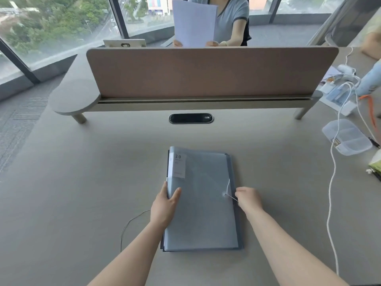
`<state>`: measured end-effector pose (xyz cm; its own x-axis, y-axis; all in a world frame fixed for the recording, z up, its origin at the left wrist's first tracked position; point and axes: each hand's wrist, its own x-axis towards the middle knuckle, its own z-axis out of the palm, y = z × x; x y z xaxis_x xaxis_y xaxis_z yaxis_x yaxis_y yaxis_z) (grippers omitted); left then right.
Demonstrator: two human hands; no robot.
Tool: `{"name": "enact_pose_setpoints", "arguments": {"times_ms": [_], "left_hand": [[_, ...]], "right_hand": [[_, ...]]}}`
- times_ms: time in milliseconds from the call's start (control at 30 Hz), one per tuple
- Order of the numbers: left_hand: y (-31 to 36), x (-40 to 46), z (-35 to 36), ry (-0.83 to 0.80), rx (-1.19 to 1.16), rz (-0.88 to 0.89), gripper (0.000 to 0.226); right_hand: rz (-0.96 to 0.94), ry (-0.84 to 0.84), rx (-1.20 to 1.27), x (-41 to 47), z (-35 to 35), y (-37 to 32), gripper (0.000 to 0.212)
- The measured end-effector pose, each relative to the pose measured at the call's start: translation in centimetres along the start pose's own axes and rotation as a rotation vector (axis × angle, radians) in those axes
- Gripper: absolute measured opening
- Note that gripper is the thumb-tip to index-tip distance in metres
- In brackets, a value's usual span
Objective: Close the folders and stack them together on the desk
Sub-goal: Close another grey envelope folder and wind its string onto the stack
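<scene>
A translucent blue-grey folder (203, 203) lies shut on top of a darker folder (240, 234), whose edges show along the right and bottom; both sit mid-desk in front of me. The top one carries a white label marked "20" at its upper left. My left hand (164, 205) grips the stack's left edge, thumb on the cover. My right hand (248, 198) pinches the thin white closure string (229, 189) that runs from the round button near the folder's right edge.
A brown divider panel (206, 73) stands across the desk's back, with a black cable port (191, 118) before it. A clear plastic box (348, 137), white cables (332, 182) and small items crowd the right. A thin wire (128, 223) lies left. Beyond the divider a person holds up paper.
</scene>
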<state>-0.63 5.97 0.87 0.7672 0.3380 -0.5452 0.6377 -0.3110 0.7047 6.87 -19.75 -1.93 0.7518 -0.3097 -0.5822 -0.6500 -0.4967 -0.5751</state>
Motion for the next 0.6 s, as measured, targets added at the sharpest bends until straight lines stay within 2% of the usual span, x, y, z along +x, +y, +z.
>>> {"name": "enact_pose_setpoints", "arguments": {"times_ms": [67,200,333,500,600], "left_hand": [[0.0,-0.1,0.2,0.013,0.005,0.0,0.08],[0.3,-0.3,0.3,0.025,-0.007,-0.001,0.073],[0.3,-0.2,0.2,0.023,-0.032,-0.016,0.081],[0.3,-0.3,0.3,0.022,-0.066,0.002,0.072],[0.5,-0.3,0.2,0.026,-0.071,-0.012,0.074]], "right_hand": [[0.007,-0.009,0.007,-0.1,-0.4,0.1,0.028],[0.014,-0.029,0.057,-0.3,-0.5,0.3,0.037],[0.022,-0.039,0.087,-0.2,-0.6,0.6,0.038],[-0.004,-0.057,0.117,-0.4,-0.9,0.9,0.037],[-0.035,-0.041,0.134,-1.5,-1.6,0.0,0.038]]}}
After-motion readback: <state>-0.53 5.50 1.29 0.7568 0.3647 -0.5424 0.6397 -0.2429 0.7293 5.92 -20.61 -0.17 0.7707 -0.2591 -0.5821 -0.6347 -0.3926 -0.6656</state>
